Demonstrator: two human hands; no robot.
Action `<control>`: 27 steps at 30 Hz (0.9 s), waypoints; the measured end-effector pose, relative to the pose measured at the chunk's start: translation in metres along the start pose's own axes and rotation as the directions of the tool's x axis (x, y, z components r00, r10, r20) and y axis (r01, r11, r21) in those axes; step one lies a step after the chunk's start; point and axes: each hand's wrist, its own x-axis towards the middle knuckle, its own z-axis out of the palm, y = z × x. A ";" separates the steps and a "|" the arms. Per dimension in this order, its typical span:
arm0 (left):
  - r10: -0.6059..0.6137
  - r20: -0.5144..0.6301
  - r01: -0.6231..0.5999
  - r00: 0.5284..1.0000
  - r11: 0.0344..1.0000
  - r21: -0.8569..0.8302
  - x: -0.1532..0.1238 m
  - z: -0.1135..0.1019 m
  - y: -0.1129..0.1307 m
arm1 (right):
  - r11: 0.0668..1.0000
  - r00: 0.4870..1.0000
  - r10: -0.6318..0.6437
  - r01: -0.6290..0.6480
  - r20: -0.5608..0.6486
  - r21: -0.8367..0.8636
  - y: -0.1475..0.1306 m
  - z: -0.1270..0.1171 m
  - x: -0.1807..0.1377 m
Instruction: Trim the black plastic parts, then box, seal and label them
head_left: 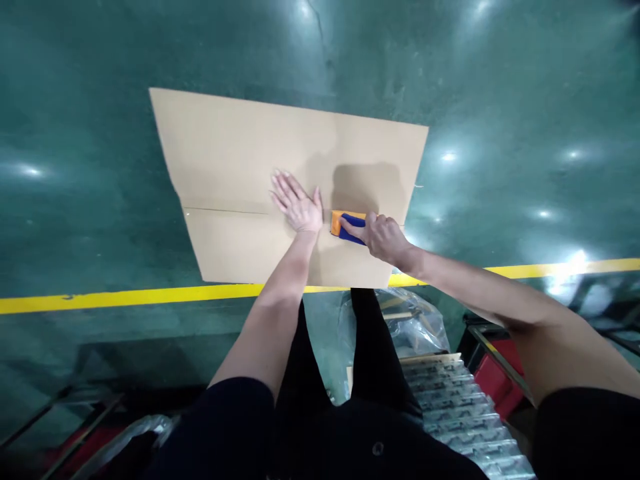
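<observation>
A flattened cardboard box (240,153) lies in front of me, with a seam running across it. My left hand (301,208) rests flat on the cardboard near its middle, fingers stretched out and holding nothing. Just right of it, my right hand (384,235) is closed around a blue and orange tape dispenser (354,227). The dispenser is over the seam, its orange end pointing towards my left hand. Whether it touches the cardboard I cannot tell for sure. My right fingers and palm hide the rear part of the dispenser.
A yellow line (130,297) crosses the green floor (505,93) behind the cardboard's near edge. Clear plastic wrap (417,327) and a stack of ridged metallic-looking pieces (465,400) lie near my legs. A red container (500,377) stands at the lower right.
</observation>
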 end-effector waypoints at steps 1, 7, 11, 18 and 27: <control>-0.001 -0.009 0.001 1.000 1.000 0.013 0.001 0.000 0.000 | 1.000 1.000 -0.007 0.007 0.004 0.009 0.016 0.007 -0.010; 0.008 -0.080 0.004 0.997 0.990 0.141 -0.001 0.008 0.005 | 0.989 0.999 -0.002 0.008 0.042 -0.148 0.130 0.064 -0.087; -0.001 -0.093 0.018 0.996 0.983 0.184 0.000 0.010 0.007 | 0.997 1.000 -0.004 0.006 0.027 -0.077 0.165 0.096 -0.099; 0.003 -0.145 0.029 0.989 0.975 0.219 -0.005 0.013 0.017 | 1.000 1.000 -0.019 0.019 -0.012 -0.025 0.176 0.129 -0.080; -0.079 -0.085 0.097 0.993 0.968 0.233 -0.021 0.019 0.047 | 0.998 0.997 -0.045 0.048 -0.062 0.037 0.170 0.144 -0.061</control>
